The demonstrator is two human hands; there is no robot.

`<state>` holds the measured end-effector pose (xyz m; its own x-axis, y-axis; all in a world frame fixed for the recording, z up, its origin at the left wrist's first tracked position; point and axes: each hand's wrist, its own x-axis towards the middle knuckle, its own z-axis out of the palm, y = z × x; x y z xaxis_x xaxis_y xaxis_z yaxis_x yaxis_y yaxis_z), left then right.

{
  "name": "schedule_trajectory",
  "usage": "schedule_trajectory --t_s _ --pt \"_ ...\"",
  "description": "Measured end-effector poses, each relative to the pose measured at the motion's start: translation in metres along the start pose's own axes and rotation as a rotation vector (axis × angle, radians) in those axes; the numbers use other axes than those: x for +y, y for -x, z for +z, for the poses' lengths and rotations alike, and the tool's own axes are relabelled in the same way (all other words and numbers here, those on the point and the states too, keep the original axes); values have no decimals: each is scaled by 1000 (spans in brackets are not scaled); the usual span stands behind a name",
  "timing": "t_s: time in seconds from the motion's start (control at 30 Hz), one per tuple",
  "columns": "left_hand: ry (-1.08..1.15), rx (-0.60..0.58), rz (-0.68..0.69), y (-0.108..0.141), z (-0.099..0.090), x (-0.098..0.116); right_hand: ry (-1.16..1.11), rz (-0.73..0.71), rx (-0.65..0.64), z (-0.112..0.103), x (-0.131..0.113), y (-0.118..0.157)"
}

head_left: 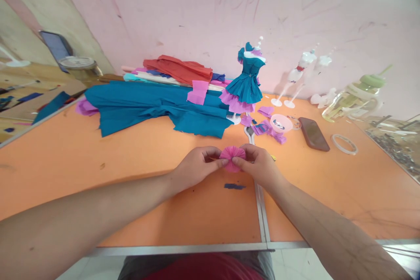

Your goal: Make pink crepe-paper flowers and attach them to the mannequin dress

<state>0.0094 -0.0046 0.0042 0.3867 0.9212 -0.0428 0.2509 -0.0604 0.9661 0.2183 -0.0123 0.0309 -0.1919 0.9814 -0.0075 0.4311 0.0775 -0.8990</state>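
A small round pink pleated paper rosette (232, 153) is held between my two hands above the orange table. My left hand (198, 164) pinches its left side with thumb and fingers. On the other side my right hand (260, 164) grips it, the thumb pressing near its centre. Beyond the hands stands a small dress form (248, 74) in a teal and purple ruffled paper dress. Just behind my right hand lies a pair of scissors (250, 133), partly hidden by the hand. Purple paper scraps (278, 136) are scattered near them.
Teal crepe paper (141, 105) spreads across the back left, with folded coloured sheets (183, 70) behind it. To the right are a pink bowl (281, 123), a phone (314, 134), a tape roll (344, 144), bare dress forms (300, 70) and a bottle (354, 96). A metal seam (261, 210) crosses the table (180, 223).
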Motion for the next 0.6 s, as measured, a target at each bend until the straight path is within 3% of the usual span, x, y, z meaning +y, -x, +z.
schedule_trajectory --t_s 0.17,0.5,0.6 --pt "44 8 7 -1 1 2 -93 27 -48 -2 0 -1" --pt "98 27 14 -5 8 -3 -177 102 41 -5 1 -5" --pt "131 -20 -2 -8 5 -4 -149 80 39 -8 2 -7"
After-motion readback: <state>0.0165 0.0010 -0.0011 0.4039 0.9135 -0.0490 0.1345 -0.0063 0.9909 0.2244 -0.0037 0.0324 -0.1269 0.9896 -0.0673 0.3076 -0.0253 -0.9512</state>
